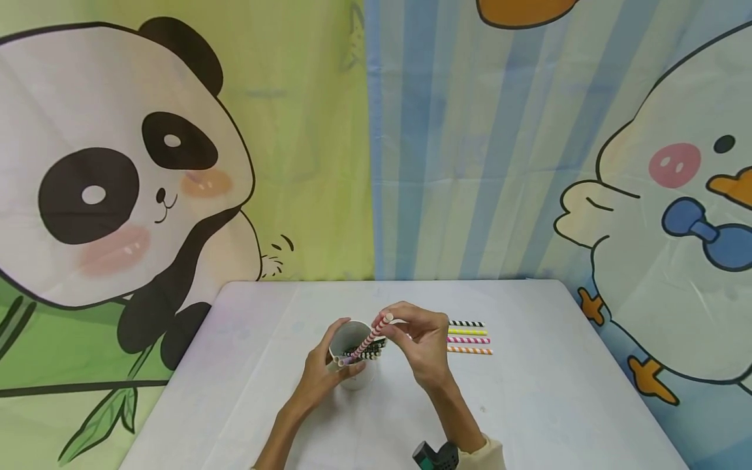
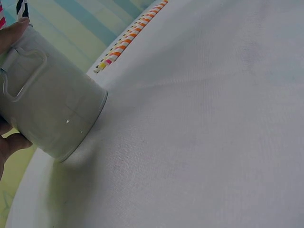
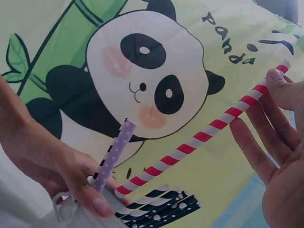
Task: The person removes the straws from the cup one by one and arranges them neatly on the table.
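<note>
My right hand point(image 1: 425, 341) pinches the red-striped straw point(image 3: 186, 148); my left hand point(image 1: 320, 375) grips the mug point(image 2: 61, 109). Tipping it too far could spill the dark straws point(image 3: 164, 213) leaning inside.

Partly covered, partly cropped.
Head cam: your R hand point(image 1: 424, 339) covers L ends of tabletop straws point(image 1: 470, 340). L wrist cam: your L hand point(image 1: 322, 371) & cup point(image 2: 61, 102) cut by L edge; cup marks point(image 2: 68, 121) too sm. to ID. R wrist cam: your R hand cut by R edge.
</note>
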Tool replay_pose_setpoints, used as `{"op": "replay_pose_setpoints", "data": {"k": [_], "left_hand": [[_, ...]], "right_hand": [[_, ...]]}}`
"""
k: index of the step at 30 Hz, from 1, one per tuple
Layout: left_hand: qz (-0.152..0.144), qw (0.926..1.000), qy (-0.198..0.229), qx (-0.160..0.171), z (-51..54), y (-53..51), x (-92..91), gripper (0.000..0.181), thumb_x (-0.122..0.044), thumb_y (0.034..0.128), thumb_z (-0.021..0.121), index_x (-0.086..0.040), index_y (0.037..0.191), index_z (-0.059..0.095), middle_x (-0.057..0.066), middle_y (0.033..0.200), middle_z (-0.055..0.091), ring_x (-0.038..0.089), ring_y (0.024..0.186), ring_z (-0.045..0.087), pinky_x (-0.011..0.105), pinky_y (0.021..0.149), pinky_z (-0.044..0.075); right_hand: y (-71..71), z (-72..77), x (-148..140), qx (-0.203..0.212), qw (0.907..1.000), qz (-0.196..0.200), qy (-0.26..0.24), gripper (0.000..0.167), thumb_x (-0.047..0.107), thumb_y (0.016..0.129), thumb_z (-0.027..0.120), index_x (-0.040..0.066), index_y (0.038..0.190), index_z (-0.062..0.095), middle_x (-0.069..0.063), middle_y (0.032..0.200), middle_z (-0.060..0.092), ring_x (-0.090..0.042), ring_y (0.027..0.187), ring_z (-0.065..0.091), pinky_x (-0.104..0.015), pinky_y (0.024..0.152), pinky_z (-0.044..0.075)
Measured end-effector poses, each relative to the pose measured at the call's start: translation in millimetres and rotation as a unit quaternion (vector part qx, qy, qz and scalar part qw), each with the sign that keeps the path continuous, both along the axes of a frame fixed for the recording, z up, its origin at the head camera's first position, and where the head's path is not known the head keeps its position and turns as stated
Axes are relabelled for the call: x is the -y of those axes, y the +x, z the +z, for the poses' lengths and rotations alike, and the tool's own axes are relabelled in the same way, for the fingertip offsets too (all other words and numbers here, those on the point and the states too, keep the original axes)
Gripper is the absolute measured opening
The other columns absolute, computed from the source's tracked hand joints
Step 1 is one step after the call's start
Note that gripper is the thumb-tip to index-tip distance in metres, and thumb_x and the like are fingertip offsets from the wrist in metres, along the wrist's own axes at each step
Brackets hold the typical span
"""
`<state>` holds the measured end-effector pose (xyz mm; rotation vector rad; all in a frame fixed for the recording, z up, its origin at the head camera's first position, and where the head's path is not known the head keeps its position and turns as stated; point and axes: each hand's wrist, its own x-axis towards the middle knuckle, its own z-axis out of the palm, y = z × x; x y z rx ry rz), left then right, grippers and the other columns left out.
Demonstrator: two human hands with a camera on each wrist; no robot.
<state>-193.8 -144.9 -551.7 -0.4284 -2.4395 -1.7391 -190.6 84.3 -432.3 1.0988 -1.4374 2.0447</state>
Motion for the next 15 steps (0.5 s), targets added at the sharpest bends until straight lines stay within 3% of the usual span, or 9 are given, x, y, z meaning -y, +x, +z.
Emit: {"op": "replay_pose_setpoints", "data": {"k": [12,15], "left_hand": [[-0.002,1.0,0.0,-0.002,-1.7,-1.1,1.0,0.093,-0.033,0.0873,0.09,-0.03,0.167,0.042,0.012,0.146,0.069,0.036,0.13,0.067,0.064,0.109,0.05],[-0.001,1.0,-0.001,0.0,-0.9,-1.4,0.9,0.092,-0.033,0.0872,0.09,-0.034,0.166,0.042,0.012,0.146,0.069,0.037,0.13,0.067,0.064,0.109,0.05]], "right_hand": [[0.5,7.3,-13.4,-0.007,0.999,0.011,-0.044,0.029,-0.017,0.095,0.071,0.002,0.116,0.081,-0.004,0.104,0.081,-0.016,0.093,0.078,-0.032,0.082,0.067],[0.5,9.1,-16.4,-0.004,0.9984,0.005,-0.057,0.028,-0.017,0.095,0.07,0.0,0.115,0.08,-0.005,0.103,0.082,-0.017,0.091,0.079,-0.036,0.08,0.068]]}}
